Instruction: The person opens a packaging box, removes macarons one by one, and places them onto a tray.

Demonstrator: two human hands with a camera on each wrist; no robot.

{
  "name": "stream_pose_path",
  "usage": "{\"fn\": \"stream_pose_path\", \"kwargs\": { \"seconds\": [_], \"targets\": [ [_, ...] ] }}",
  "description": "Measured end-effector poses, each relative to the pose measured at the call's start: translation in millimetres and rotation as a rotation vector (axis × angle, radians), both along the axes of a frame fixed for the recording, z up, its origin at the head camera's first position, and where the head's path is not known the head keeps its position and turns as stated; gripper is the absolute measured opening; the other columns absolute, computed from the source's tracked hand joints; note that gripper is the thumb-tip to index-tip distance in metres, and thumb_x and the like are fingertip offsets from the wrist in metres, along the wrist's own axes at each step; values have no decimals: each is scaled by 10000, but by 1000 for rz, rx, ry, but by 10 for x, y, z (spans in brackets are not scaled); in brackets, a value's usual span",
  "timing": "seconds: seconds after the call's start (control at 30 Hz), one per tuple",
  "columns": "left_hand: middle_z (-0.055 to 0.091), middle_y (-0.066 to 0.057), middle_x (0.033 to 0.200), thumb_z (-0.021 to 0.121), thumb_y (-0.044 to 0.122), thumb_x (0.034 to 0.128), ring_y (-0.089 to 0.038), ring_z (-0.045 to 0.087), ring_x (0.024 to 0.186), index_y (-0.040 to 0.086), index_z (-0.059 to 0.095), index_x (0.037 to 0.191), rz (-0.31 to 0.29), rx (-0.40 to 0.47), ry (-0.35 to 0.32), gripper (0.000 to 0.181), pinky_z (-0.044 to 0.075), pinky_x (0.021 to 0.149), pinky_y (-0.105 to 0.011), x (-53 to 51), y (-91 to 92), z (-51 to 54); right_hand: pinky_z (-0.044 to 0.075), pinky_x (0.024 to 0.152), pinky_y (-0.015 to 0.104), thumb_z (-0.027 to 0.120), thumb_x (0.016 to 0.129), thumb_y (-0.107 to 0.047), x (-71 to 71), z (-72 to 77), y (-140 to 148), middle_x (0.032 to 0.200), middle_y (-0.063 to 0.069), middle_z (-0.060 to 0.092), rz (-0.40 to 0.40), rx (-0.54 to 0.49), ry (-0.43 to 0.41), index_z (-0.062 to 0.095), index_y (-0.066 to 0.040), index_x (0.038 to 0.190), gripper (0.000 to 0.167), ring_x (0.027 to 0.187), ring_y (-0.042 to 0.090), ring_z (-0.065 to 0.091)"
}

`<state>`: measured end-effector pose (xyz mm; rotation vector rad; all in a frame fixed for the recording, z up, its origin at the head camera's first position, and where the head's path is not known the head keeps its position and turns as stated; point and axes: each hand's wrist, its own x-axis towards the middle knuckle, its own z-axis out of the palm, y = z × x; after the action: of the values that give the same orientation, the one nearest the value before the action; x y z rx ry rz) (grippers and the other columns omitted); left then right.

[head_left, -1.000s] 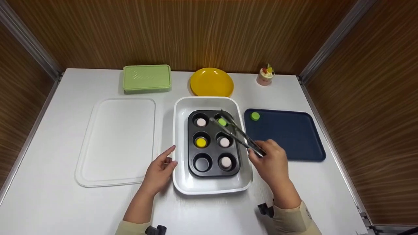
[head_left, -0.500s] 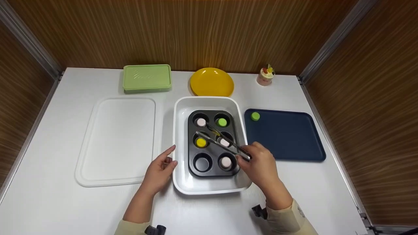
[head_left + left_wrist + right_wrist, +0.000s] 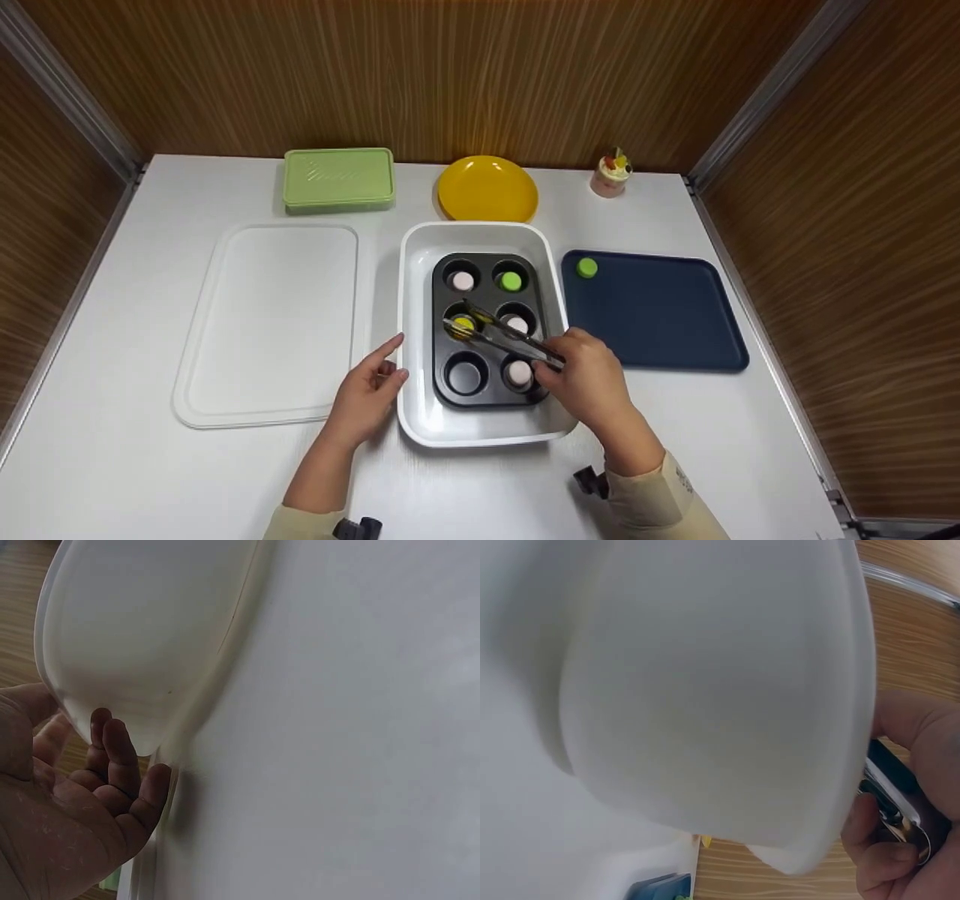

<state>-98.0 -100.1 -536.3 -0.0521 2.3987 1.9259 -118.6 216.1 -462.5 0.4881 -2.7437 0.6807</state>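
Observation:
My right hand (image 3: 592,379) grips metal tongs (image 3: 517,346) over a dark muffin pan (image 3: 491,386). The tongs' spread tips lie around the yellow piece (image 3: 463,325) in the middle left cup; whether they touch it I cannot tell. Pale pink pieces (image 3: 463,281) sit in three cups, a green piece (image 3: 511,281) in the top right one, and the bottom left cup is bare. The pan lies in a white bin (image 3: 487,437). Against the bin's left rim rest the fingertips of my left hand (image 3: 365,397). In the right wrist view, the right hand (image 3: 922,787) holds the tongs' handle (image 3: 896,795).
Right of the bin lies a navy tray (image 3: 660,315) with a green piece (image 3: 586,268) in its corner. A white lid (image 3: 270,322) is at the left. Behind stand a green box (image 3: 338,178), a yellow plate (image 3: 487,187) and a dessert cup (image 3: 610,177).
The right hand has moved left and toward me, bringing the tongs' tips from the top right cup to the yellow piece. The green piece stays in its cup. The left hand has not moved.

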Motion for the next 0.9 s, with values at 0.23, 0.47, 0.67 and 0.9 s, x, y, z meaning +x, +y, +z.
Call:
{"fn": "stream_pose_path", "kwargs": {
  "seconds": [0.23,0.47,0.67,0.9],
  "targets": [
    [599,-85,993,690,92,1029,-172,571,817,62,557,1532,2,-2,13,521,492,711,-263,11,6,15,511,535,485,858,801,-110,-25,76,-48,818,52,639,-23,76,-5,802,-56,916,138,640,278,624],
    [589,-96,1007,681,72,1026,-193,591,865,93,574,1530,6,-17,-12,516,513,773,-294,-2,6,1,496,505,493,846,797,-128,-39,101,-93,767,31,590,-45,125,-22,780,-74,850,100,600,283,595],
    [599,-91,1011,688,89,1026,-185,580,858,72,560,1535,10,-9,1,525,505,763,-284,9,14,20,491,497,505,839,798,-132,-37,115,-139,746,22,569,-38,149,-20,755,-93,810,93,594,308,601],
    [596,-91,982,690,72,1020,-181,579,841,81,581,1521,9,-6,12,512,503,763,-282,7,11,-3,467,478,488,839,797,-156,-8,66,-157,729,0,559,-72,181,-1,749,-116,805,99,583,299,594]
  ]
}}
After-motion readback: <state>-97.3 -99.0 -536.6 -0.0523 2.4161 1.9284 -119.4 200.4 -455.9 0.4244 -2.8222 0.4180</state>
